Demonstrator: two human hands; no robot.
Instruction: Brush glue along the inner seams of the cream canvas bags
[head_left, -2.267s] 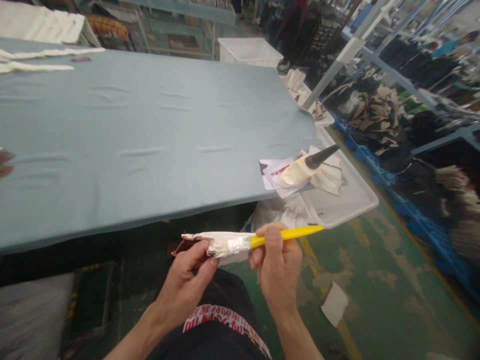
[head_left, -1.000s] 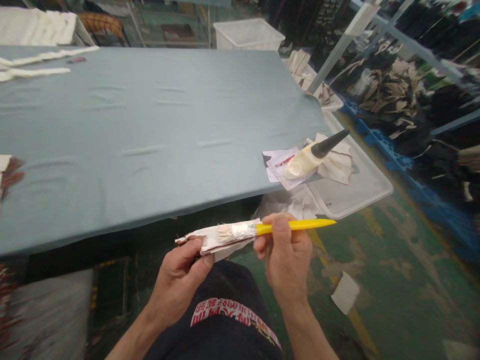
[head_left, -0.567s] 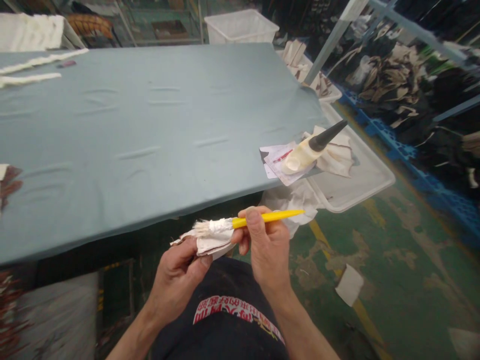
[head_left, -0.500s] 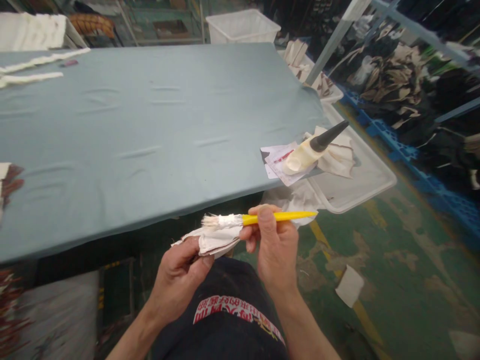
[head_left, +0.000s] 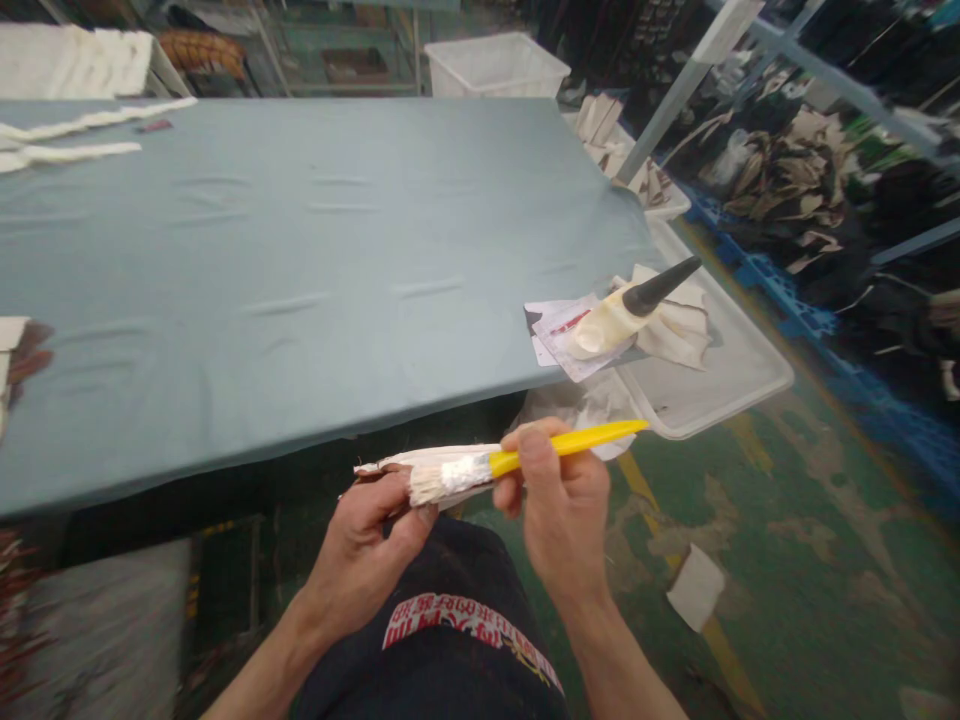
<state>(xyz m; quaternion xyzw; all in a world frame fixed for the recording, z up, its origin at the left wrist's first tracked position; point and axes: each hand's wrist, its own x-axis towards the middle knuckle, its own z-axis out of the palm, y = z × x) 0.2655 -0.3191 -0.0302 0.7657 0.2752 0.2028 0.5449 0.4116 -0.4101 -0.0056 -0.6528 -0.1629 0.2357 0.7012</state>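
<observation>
My right hand [head_left: 559, 500] is closed round the yellow handle of a brush [head_left: 585, 437], whose pale bristles point left and whose ferrule is coated in white. The bristles rest against a folded stack of whitish fabric pieces [head_left: 390, 462] with brown edges. Gripping the left end of that stack is my left hand [head_left: 367, 550], fingers on top and thumb on the near side. Part of the stack is hidden behind the brush and fingers. Both hands are just off the near edge of the table [head_left: 285, 240].
At the table's right corner a white bottle with a dark nozzle [head_left: 622, 310] lies on papers [head_left: 551, 325]. A white plastic tray [head_left: 739, 370] stands beyond it, with fabric pieces [head_left: 679, 325]. A metal post [head_left: 686, 90] rises behind. A white crate [head_left: 495, 65] is at the back.
The brush has dropped and tilted, its bristles moving from the stack's far top side down onto its near side, by my left fingers. The stack looks turned more edge-on.
</observation>
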